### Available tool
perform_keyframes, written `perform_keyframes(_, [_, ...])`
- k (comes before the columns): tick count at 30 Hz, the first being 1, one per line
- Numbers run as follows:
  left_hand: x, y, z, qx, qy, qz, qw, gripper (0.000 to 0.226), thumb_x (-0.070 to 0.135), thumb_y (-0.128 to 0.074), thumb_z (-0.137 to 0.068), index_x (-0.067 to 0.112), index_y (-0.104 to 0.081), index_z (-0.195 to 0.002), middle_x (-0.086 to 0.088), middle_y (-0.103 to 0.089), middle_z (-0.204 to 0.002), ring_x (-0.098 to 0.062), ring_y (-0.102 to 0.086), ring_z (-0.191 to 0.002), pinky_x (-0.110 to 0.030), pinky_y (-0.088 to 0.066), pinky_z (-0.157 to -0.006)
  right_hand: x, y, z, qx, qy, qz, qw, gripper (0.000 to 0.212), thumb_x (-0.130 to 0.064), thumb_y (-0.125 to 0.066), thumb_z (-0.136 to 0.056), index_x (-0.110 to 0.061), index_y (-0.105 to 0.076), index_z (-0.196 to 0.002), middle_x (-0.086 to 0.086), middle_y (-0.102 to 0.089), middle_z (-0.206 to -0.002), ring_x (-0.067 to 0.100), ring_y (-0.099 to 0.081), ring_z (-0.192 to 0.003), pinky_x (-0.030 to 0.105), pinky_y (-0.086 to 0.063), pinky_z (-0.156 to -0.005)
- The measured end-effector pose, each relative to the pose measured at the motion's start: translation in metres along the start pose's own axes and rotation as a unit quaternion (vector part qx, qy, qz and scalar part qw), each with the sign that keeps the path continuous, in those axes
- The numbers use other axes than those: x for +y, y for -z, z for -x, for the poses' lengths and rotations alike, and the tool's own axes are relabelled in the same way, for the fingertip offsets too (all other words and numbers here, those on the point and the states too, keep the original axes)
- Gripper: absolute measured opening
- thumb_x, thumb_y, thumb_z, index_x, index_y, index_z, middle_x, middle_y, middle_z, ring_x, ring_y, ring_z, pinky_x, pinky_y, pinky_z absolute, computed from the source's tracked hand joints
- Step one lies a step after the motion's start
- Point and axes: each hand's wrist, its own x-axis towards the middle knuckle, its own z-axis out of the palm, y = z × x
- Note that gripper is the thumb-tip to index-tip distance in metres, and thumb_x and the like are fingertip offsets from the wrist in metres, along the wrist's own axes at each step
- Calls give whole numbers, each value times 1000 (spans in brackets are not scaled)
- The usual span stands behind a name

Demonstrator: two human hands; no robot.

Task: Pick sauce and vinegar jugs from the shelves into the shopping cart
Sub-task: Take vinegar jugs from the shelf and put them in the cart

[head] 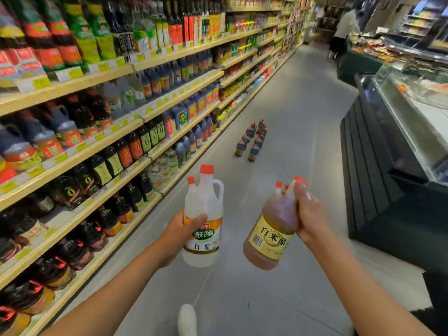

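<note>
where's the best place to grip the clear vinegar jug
Take the jug by the loop handle beside its neck, coming from the picture's right: it is upright and the handle is free, while the left hand only wraps the wide body.

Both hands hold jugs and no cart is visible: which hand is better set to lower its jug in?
Right, probably. The right hand grips the amber jug up at its neck, so it can hang and be lowered. The left hand only clasps the clear jug round its body, handle unused.
</note>
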Motion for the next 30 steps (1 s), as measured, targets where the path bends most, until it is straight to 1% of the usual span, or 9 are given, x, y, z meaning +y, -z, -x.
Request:
perform_keyframes(1, [6,6,-21,3,-2,6,1000,88,66,-82,-60,23,-55,-131,-5,-75,-115,-25,-73,-105,-31,-60,-79,-4,-8,-24,-5,-1,2,1000,83,-73,-87,-47,-10,-72,-100,17,-75,-110,30,-72,-98,46,-59,-88])
perform_keyframes(4, [24,26,-85,15,-10,13,1000,73,60,-80,-70,27,-55,-130,-2,-76,-114,-23,-73,-105,-30,-60,-77,-17,-35,-93,-3,-11,-3,1000,43,-50,-70,-86,-9,-71,-100,20,-74,-111,34,-71,-101,51,-57,-93])
perform_keyframes(6, [38,39,-127,26,-12,18,999,59,48,-70,-79,25,-54,-131,0,-77,-112,-20,-74,-102,-27,-60,-74,-25,-52,-138,-6,-14,1,1000,33,-41,-62,-96,-9,-71,-98,20,-75,-108,32,-72,-96,51,-56,-93])
perform_keyframes(12, [77,72,-244,51,-21,12,998,72,57,-77,-79,20,-53,-136,-1,-76,-116,-19,-73,-105,-24,-59,-75,-47,-97,-264,-20,-13,-10,1000,31,-36,-61,-98,-6,-69,-97,13,-76,-99,28,-72,-91,48,-57,-89])
perform_keyframes(15, [89,85,-300,68,-15,-3,998,85,68,-79,-65,21,-56,-132,-4,-76,-115,-23,-73,-105,-28,-59,-78,-57,-118,-327,-36,-17,-8,999,30,-37,-61,-97,-8,-68,-98,12,-75,-97,22,-73,-84,42,-59,-80])
perform_keyframes(19, [103,102,-370,94,-22,4,995,50,52,-75,-80,31,-57,-123,1,-77,-112,-23,-73,-105,-30,-59,-79,-68,-150,-413,-71,-19,1,997,28,-35,-59,-99,-8,-65,-95,12,-74,-93,26,-71,-88,45,-58,-83])
perform_keyframes(24, [121,126,-435,166,-48,11,985,88,71,-78,-65,24,-54,-135,-3,-75,-118,-25,-72,-108,-39,-59,-88,-82,-202,-519,-147,-31,24,988,26,-34,-60,-100,-10,-68,-95,17,-71,-100,32,-68,-94,47,-56,-90])
perform_keyframes(26, [126,140,-454,205,-53,18,977,101,78,-79,-56,22,-54,-136,-3,-75,-116,-23,-73,-105,-34,-60,-82,-85,-228,-556,-183,-24,43,982,27,-36,-61,-100,-11,-67,-89,17,-65,-94,31,-63,-90,45,-52,-87])
perform_keyframes(30, [133,170,-478,267,-59,41,961,76,63,-75,-66,31,-54,-131,0,-75,-117,-20,-73,-104,-30,-60,-79,-84,-288,-611,-245,-32,78,966,31,-39,-59,-101,-13,-68,-85,11,-69,-85,25,-66,-82,36,-54,-77])
